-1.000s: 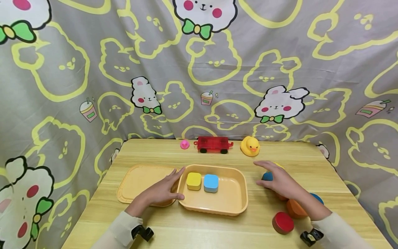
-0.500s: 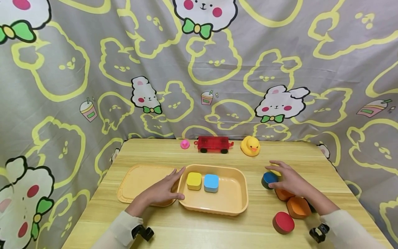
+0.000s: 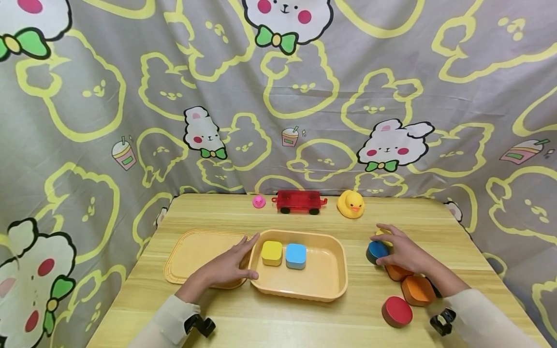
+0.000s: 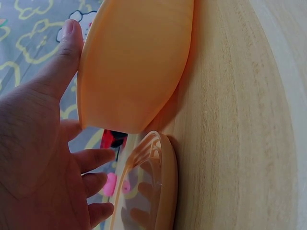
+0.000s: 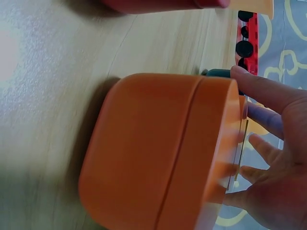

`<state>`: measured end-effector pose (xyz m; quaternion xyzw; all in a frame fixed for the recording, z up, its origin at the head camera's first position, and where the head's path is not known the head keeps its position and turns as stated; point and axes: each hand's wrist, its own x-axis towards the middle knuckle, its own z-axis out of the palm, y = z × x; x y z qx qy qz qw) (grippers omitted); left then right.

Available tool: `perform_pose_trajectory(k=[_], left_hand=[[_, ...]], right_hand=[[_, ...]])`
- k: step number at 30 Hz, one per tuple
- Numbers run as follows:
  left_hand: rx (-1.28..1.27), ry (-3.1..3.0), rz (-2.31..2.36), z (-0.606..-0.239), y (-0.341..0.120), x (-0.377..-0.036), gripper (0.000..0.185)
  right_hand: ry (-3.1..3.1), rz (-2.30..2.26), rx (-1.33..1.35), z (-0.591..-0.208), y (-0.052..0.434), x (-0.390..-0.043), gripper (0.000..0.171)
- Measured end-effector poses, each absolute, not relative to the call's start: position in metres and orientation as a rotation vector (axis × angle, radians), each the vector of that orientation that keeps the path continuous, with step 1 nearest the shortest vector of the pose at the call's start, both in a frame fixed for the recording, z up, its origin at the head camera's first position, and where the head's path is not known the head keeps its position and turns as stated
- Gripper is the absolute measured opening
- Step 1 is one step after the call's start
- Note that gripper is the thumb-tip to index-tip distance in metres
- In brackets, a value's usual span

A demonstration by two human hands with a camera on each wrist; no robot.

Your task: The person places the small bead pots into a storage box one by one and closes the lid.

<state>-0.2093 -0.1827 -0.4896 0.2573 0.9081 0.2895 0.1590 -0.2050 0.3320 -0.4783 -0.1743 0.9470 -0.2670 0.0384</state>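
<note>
Wooden tabletop (image 3: pixel 283 326); tray (image 3: pixel 326 273) lengthwise left-to-right

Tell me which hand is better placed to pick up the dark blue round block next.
Probably the right hand: it is right at the dark blue round block, whereas the left hand is at the left end of the peach rectangular plastic tray.

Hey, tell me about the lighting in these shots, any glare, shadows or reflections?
Head view: fairly even light, soft shadow along the near edge of the tray; left wrist view: dimmer, the left hand in shade, finger-shaped reflections in the lid; right wrist view: bright glare on the table at the left edge, darker shadow beside the orange block.
</note>
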Motion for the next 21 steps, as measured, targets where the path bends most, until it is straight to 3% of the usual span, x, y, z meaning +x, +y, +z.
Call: perform_pose_trajectory(k=[21], left_hand=[[0.728,2.593,0.842,-0.487,-0.182,-0.208,0.106]], right_hand=[[2.917,-0.777,-0.633,-0.464,0.321,-0.209,0.055]])
